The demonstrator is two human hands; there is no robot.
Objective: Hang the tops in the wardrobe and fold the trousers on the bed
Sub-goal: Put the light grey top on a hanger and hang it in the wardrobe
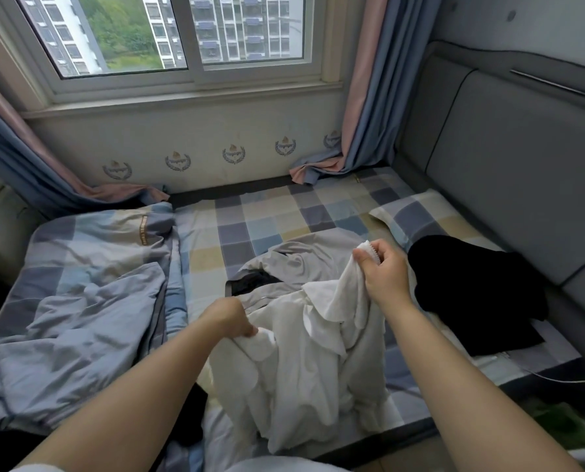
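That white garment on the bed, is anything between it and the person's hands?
No. Both hands already grip the white garment: the left hand pinches a fold near its lower edge, the right hand lifts a zippered edge. It lies partly over a grey garment. No wardrobe is in view.

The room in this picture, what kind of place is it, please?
Most likely a home bedroom: a bed with a checked sheet, a pillow, a crumpled quilt, and curtains beside a window.

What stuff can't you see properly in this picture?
Head view only:
- white garment: bunched in both hands, so top or trousers is unclear.
- left hand: fingertips buried in its folds.
- grey garment: mostly under the white one.
- black garment: too dark for detail.
- Wardrobe: outside the frame.
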